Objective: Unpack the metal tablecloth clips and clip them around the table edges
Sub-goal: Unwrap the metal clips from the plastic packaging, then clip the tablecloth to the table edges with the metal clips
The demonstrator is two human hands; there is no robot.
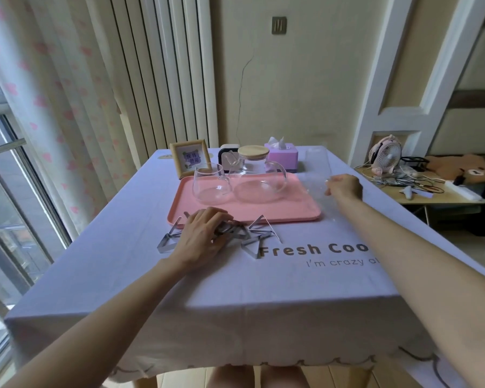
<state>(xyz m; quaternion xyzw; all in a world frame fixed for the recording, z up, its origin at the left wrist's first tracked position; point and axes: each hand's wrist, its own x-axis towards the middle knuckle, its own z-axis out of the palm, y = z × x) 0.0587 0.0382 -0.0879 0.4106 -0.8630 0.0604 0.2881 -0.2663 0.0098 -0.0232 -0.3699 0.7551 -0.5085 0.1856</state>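
Several triangular metal tablecloth clips [254, 245] lie in a loose pile on the pale lilac tablecloth [235, 292], just in front of the pink tray. One clip [167, 242] sits apart at the left. My left hand [202, 236] lies on the middle of the pile, its fingers curled round some of the clips. My right hand [345, 187] is far out to the right of the tray. Its curled fingers pinch the edge of a clear plastic bag [315, 169] that lies on the cloth.
The pink tray [291, 211] carries a glass teapot [259, 183] with a wooden lid and a glass cup [210, 186]. Behind it stand a framed picture [189, 159] and a purple tissue box [282, 155]. A side table with a fan [385, 156] and cables is at the right.
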